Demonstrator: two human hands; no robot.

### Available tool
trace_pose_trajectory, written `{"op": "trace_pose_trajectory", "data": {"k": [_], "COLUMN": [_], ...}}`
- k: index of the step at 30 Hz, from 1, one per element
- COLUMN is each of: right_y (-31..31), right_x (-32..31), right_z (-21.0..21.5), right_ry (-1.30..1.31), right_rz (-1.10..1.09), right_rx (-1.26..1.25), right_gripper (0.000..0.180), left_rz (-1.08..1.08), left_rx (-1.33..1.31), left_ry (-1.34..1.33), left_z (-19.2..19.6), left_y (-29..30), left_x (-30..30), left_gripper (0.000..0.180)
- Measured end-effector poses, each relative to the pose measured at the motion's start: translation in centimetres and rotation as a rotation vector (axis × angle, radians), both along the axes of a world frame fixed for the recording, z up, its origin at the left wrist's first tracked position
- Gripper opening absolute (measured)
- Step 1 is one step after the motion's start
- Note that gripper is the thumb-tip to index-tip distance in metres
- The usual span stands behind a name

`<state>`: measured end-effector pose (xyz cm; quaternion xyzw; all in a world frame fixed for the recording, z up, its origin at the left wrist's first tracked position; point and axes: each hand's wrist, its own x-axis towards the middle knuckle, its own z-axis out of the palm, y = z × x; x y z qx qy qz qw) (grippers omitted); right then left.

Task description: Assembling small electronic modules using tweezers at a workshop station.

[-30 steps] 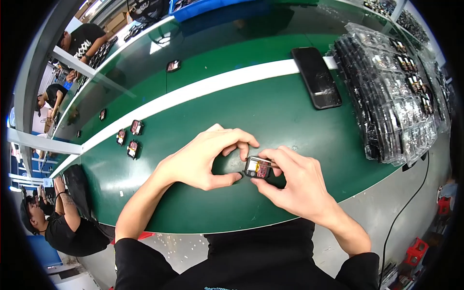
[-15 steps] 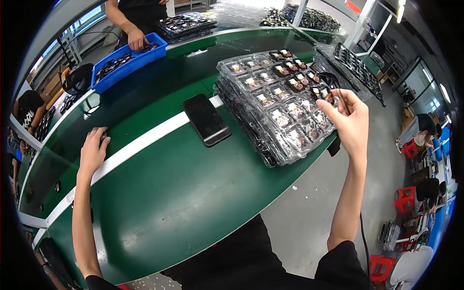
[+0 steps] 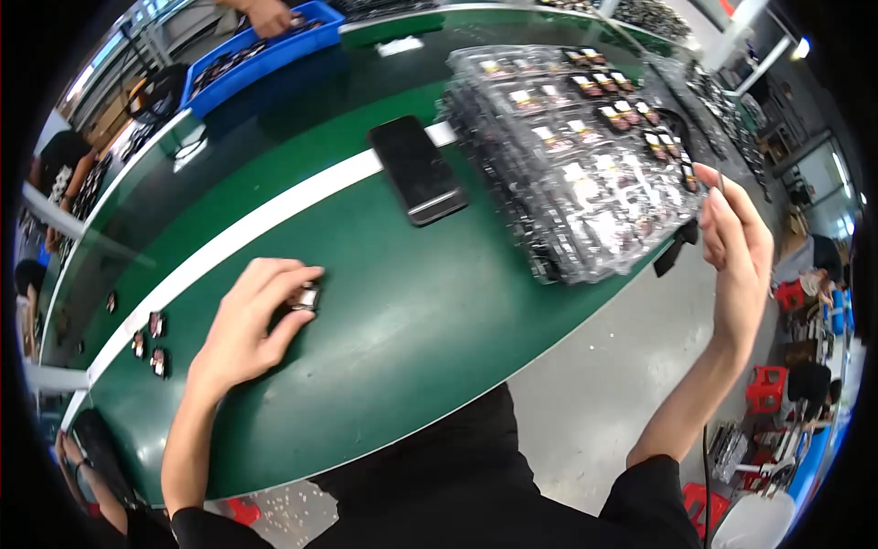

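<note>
My left hand (image 3: 249, 325) is closed in a pinch around a small dark part with a white patch (image 3: 306, 297), low over the green table. My right hand (image 3: 739, 240) is at the right edge of a stack of clear plastic trays (image 3: 594, 215). Its fingers are closed on a thin dark pen-like tool (image 3: 720, 181), mostly hidden by the hand. Beside those fingertips, a small dark part (image 3: 690, 177) sits at the top tray's edge; whether the tool touches it I cannot tell. Similar parts (image 3: 622, 114) fill several pockets of that tray.
A black phone (image 3: 416, 169) lies left of the trays, across a white strip (image 3: 302, 203). Several loose parts (image 3: 158, 361) lie at the table's left. Beyond, another person's hand (image 3: 269, 16) reaches into a blue bin (image 3: 265, 57). More trays (image 3: 713, 105) stand at the far right.
My left hand has come right and nearer, with a small part in its pinch. My right hand has shifted to the tray's right edge. The whole view has also shifted.
</note>
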<state>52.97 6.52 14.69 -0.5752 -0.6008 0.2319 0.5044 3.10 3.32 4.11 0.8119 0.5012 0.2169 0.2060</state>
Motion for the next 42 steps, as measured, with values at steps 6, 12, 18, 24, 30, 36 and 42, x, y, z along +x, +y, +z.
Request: {"op": "trace_pose_trajectory", "data": {"k": [6,12,18,24,30,36,42], "right_y": [-4.5,-2.8,-1.0,-0.6,-0.3,-0.5,-1.3], "right_x": [-11.0,-16.9,-19.8,-21.2,-21.6,-21.6,-21.3], "right_z": [-2.7,-9.0,-13.2,-14.4,-14.9,-14.8,-14.9], "right_ry": [-0.037,0.031,0.092,-0.073,-0.115,-0.149,-0.186], "right_rz": [0.518,0.664,0.718,0.714,0.715,0.689,0.676], "right_rx": [-0.134,-0.231,-0.147,-0.082,-0.036,-0.007,0.079], "right_gripper": [0.035,0.026,0.012,0.009,0.010,0.011,0.023], "left_rz": [0.013,0.066,-0.038,-0.081,-0.088,-0.098,-0.049], "left_rx": [0.168,0.164,0.025,0.018,0.012,0.032,0.033], "left_ry": [-0.077,0.019,-0.175,-0.169,-0.149,-0.144,-0.153], "left_z": [-2.3,-3.3,-3.2,-3.5,-3.7,-3.6,-3.6], "left_y": [-0.9,-1.7,-1.5,-1.2,-0.8,-0.7,-0.8], "left_x": [2.0,1.0,1.1,0.8,0.6,0.5,1.0], "left_gripper": [0.078,0.065,0.056,0.056,0.057,0.058,0.056]}}
